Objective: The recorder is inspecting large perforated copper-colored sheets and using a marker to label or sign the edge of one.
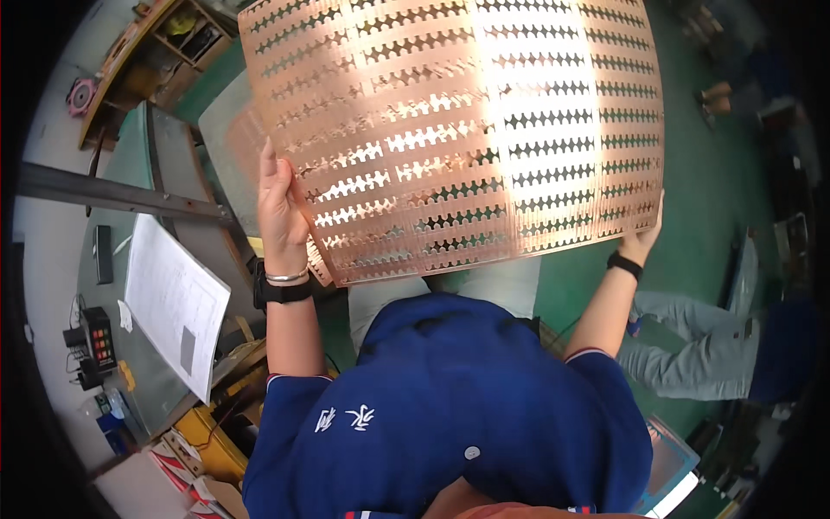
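Note:
A large, thin copper-coloured sheet (pixel 450 156) with rows of toothed cut-outs is held up in front of me, slightly bowed and shining in the light. My left hand (pixel 284 212) grips its left edge, thumb against the side. At the lower right corner, my right hand (pixel 644 235) is closed on the edge, its fingers mostly hidden behind the sheet. Near my left wrist a small copper strip with a toothed edge (pixel 318 262) shows below the sheet; I cannot tell whether it is a separate piece.
To my left stands a green-topped table (pixel 151 372) bearing a white paper sheet (pixel 177 298), a black device (pixel 99 337) and a dark case (pixel 103 253). A metal bar (pixel 130 192) crosses there. A person in grey trousers (pixel 692 346) is close on my right.

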A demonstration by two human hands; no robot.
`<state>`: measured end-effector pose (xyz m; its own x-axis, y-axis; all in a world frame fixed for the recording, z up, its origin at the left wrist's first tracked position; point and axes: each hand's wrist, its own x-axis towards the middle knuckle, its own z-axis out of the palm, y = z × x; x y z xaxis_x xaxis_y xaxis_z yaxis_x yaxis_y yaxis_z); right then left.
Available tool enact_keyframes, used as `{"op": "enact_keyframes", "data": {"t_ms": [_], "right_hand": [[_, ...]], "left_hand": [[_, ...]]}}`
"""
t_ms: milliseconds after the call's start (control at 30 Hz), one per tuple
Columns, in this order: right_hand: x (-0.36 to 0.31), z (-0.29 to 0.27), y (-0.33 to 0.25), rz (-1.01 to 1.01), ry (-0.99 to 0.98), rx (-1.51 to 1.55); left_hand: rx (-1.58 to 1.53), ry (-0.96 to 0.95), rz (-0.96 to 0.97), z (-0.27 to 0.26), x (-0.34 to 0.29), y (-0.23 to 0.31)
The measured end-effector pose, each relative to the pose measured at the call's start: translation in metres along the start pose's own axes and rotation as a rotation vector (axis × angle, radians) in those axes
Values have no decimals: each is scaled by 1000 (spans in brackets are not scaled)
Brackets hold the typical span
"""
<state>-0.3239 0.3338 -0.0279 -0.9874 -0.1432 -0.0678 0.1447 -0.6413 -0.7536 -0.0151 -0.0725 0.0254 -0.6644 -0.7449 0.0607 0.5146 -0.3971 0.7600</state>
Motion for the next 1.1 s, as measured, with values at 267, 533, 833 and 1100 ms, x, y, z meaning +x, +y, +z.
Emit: {"op": "enact_keyframes", "data": {"t_ms": [267,533,833,1100], "right_hand": [[-10,-4,-6,58,-345,-250],[-19,-13,-2,80,-303,-158],[-24,-5,-2,84,-272,-147],[-24,-17,2,92,-253,-204]], "left_hand": [[107,-24,89,3,1,9],[90,23,93,-12,-2,5],[30,44,152,-10,-2,4],[56,-9,109,1,1,-3]]}}
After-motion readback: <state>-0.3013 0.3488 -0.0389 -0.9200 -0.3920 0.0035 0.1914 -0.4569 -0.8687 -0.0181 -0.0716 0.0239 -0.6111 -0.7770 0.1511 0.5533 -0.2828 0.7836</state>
